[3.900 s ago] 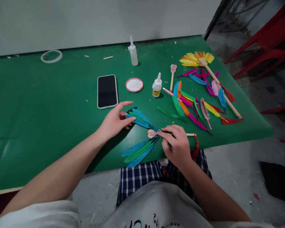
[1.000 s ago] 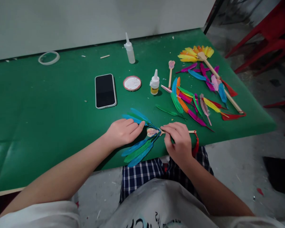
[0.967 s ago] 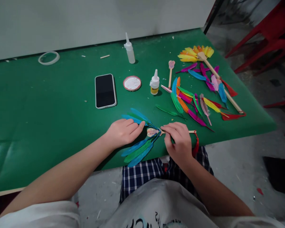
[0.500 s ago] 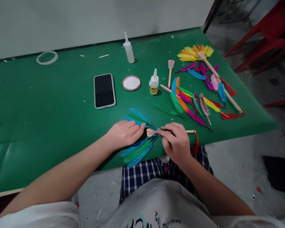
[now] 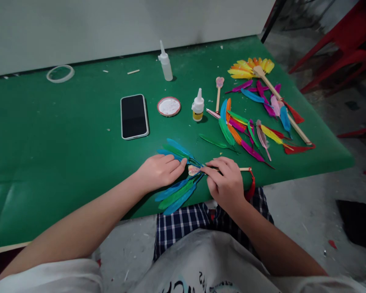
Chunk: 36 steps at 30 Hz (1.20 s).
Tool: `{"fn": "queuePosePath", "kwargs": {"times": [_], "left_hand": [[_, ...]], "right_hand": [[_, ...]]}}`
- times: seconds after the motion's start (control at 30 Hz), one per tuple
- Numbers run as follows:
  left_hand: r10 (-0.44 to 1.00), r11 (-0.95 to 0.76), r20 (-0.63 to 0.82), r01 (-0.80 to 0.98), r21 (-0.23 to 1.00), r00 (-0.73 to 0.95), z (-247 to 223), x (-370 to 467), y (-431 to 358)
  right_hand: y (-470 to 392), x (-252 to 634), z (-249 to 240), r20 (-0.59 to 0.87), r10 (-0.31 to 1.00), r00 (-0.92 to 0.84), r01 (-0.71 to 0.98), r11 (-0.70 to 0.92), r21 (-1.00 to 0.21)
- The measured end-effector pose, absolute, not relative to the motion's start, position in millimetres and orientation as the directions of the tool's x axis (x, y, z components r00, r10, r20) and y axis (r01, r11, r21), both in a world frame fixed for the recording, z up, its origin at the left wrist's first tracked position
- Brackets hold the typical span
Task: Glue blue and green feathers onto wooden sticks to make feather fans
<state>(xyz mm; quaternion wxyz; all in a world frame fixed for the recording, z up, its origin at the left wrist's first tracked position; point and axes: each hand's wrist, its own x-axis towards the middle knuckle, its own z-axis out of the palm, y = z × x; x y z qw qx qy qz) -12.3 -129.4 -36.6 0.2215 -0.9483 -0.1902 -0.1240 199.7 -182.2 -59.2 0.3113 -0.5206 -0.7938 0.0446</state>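
A small feather fan lies near the table's front edge, with blue and green feathers (image 5: 177, 194) spread to both sides of a heart-shaped wooden head (image 5: 194, 170). My left hand (image 5: 162, 173) is closed, thumb and forefinger pinching the upper feathers beside that head. Over the fan's wooden stick, my right hand (image 5: 226, 179) has bent fingers, the forefinger pressing where the quills meet. Part of the stick is hidden under this hand. From the stick's right end hangs a red tassel (image 5: 251, 189).
Loose coloured feathers (image 5: 232, 136) lie beyond my right hand, near a yellow feather fan (image 5: 250, 68) and a heart-topped stick (image 5: 218, 95). Two glue bottles, one clear (image 5: 166, 67) and one yellow-labelled (image 5: 198, 109), stand by a round lid (image 5: 168, 106). A phone (image 5: 134, 116) and tape ring (image 5: 60, 74) lie left.
My right forefinger has shifted very slightly left at the quills. Both hands otherwise stay in the same place on the fan.
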Motion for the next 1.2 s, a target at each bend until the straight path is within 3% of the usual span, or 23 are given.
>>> {"fn": "queuePosePath", "kwargs": {"times": [0.23, 0.77, 1.2], "left_hand": [[0.324, -0.841, 0.323, 0.427, -0.332, 0.889, -37.5, -11.9, -129.5], [0.279, -0.878, 0.381, 0.395, -0.271, 0.881, -37.2, -7.3, -130.8], [0.321, -0.88, 0.279, 0.394, -0.265, 0.905, -32.3, -6.3, -131.6]], "right_hand": [[-181.5, 198.3, -59.3, 0.45, 0.851, -0.271, 0.816, 0.451, -0.362], [-181.3, 199.3, -60.7, 0.437, 0.86, -0.264, 0.792, 0.452, -0.41], [-181.1, 199.6, -59.6, 0.434, 0.857, -0.277, 0.795, 0.458, -0.398]]}}
